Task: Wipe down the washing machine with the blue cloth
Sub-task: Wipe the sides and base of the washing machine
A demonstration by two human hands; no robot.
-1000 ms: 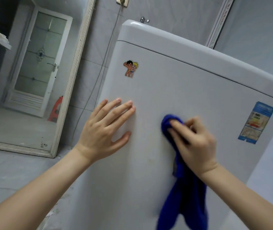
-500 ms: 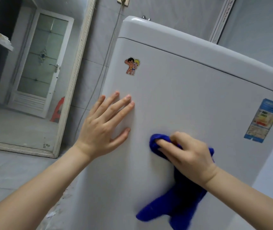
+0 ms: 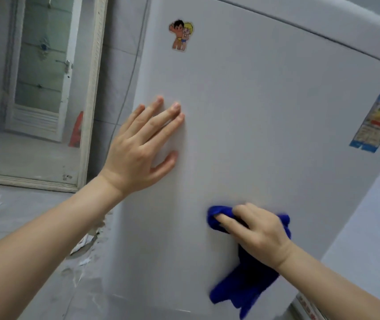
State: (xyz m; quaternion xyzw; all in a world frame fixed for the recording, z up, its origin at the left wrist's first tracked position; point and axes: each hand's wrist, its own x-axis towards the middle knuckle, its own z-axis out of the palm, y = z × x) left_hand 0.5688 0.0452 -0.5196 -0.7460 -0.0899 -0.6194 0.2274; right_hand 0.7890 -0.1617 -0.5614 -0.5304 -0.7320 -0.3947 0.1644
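Head view. The blue cloth (image 3: 244, 285) lay bunched against the lower middle of the pale front panel of the washing machine (image 3: 265, 123), its loose end hanging below the wrist. The right hand (image 3: 260, 232) gripped it, fingers curled over the bunched top and pressing it to the panel. The left hand (image 3: 143, 148) rested flat higher up and to the left, fingers straight and holding nothing, apparently as a brace. A cartoon sticker (image 3: 181, 34) sat near the panel's upper left, a blue label (image 3: 378, 118) near its right edge. Wiping appeared to be under way on this face. No streaks showed which parts were done — the upper panel, the lid band and the other faces probably remained.
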